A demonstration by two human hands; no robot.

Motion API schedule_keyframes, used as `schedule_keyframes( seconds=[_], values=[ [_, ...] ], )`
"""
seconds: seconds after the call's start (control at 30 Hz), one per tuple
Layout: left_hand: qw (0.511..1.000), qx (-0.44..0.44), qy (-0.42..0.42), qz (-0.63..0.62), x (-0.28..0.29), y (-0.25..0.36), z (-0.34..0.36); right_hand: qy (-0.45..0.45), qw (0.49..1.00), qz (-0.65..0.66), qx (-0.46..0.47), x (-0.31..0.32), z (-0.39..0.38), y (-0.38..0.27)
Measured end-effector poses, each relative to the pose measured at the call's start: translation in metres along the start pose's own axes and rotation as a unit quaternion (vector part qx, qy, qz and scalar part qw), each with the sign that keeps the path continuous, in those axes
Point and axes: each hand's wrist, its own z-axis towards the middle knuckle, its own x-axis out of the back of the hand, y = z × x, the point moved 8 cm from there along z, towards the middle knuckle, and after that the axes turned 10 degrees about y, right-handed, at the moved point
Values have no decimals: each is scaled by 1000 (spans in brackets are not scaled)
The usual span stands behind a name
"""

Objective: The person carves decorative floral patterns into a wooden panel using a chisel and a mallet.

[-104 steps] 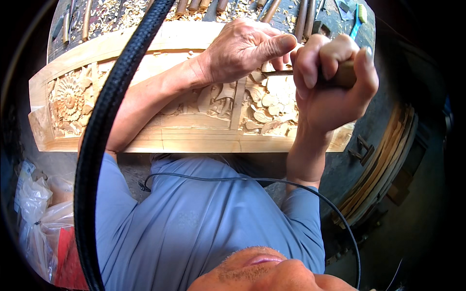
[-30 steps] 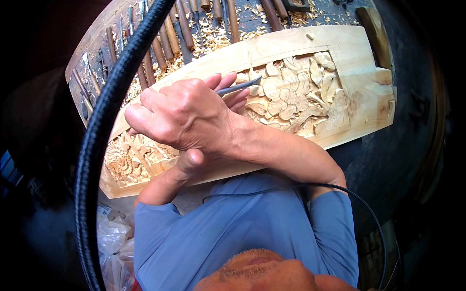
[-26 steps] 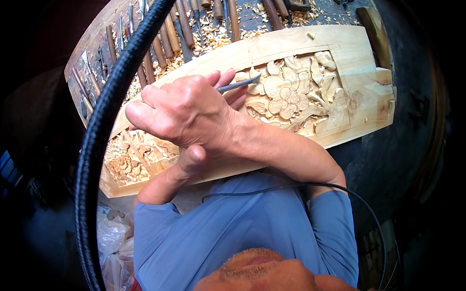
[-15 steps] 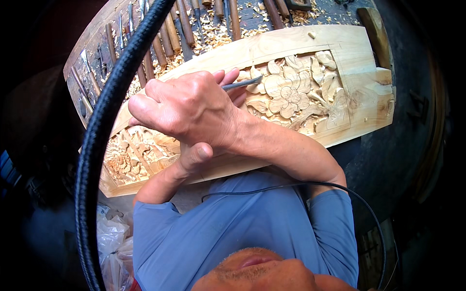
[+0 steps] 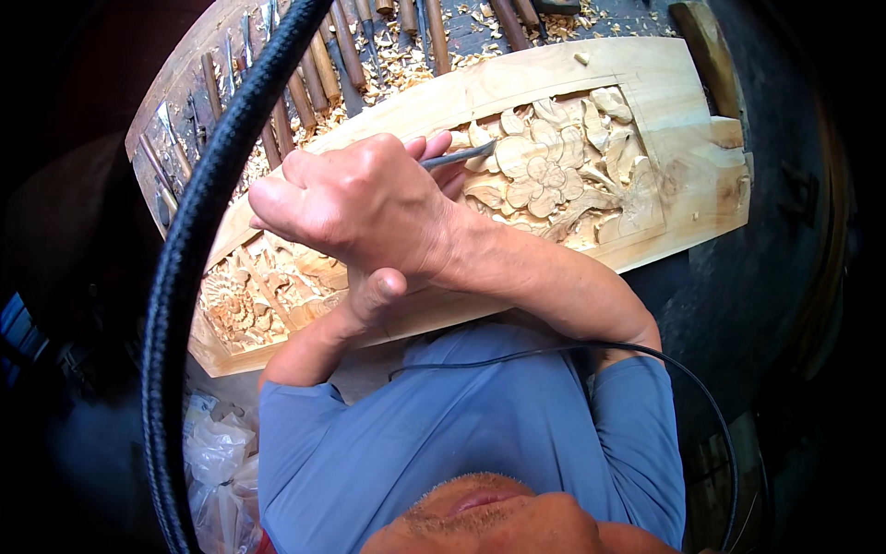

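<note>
My right hand [image 5: 346,198] is closed in a fist around the hidden handle of a carving chisel [image 5: 466,154]. Its dark metal shank points right, with the tip at the upper left petals of a carved flower [image 5: 544,180]. Under the right wrist comes my left hand [image 5: 374,294]. Its thumb shows below the wrist, and its fingertips show beyond it, around the shank; the rest is hidden. Both hands are over a pale wooden panel [image 5: 683,198] with flower and leaf relief in sunken fields. A second carved field [image 5: 245,291] lies at the left.
Several chisels with wooden handles [image 5: 323,74] lie among wood shavings [image 5: 406,69] on the dark bench behind the panel. A curved wood block [image 5: 711,60] stands at the far right. A thick black braided cable [image 5: 166,323] crosses the left side. Clear plastic bags [image 5: 221,471] are at lower left.
The panel and bench have shifted slightly up and left in view. Both hands keep nearly the same pose, and the chisel tip stays at the flower's upper left edge.
</note>
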Motion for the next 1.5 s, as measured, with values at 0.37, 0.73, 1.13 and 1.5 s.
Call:
schedule_keyframes(
  seconds=[0.37,0.73,1.13,1.5],
  values=[
    [999,-14,3,35,6,-6,4,1,999,-23,25,0,0,-8],
    [994,-70,-78,-11,6,-10,14,6,999,-6,-48,-3,3,9],
    [986,-139,-52,80,-4,-32,-19,-165,974,-156,-15,19,-24,-49],
    [918,-243,-88,300,-2,-44,-59,-166,976,-139,-27,41,-56,-53]
  ],
)
